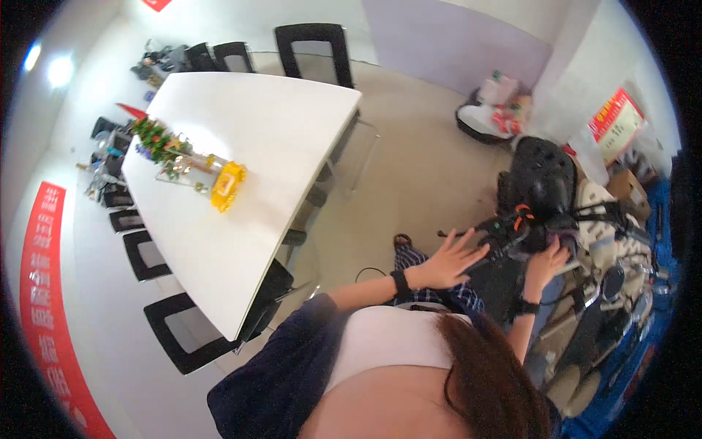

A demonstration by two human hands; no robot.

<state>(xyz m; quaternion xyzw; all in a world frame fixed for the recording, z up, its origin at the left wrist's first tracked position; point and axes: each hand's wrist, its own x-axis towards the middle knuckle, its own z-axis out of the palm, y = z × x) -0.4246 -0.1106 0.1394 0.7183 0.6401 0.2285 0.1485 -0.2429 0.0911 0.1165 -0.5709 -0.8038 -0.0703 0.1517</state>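
Observation:
My left hand (447, 265) is open with its fingers spread and holds nothing; a black band circles the wrist. It is nearest to a black assembly (499, 233) with bars and a bright orange loop. My right hand (545, 265) has its fingers stretched out, over or against the dark, purplish lower part (561, 233) of that assembly. Whether it touches cannot be made out. Behind both hands rises a rounded black shell (542, 175) with holes in it, like a seat back.
Beige perforated shells (594, 199) and dark bars crowd the right side, by a blue surface (664, 241). A cardboard box (629, 189) sits behind them. On the left stands a white table (292, 139) with flowers (157, 139) and a yellow item (228, 186), ringed by black chairs (311, 31).

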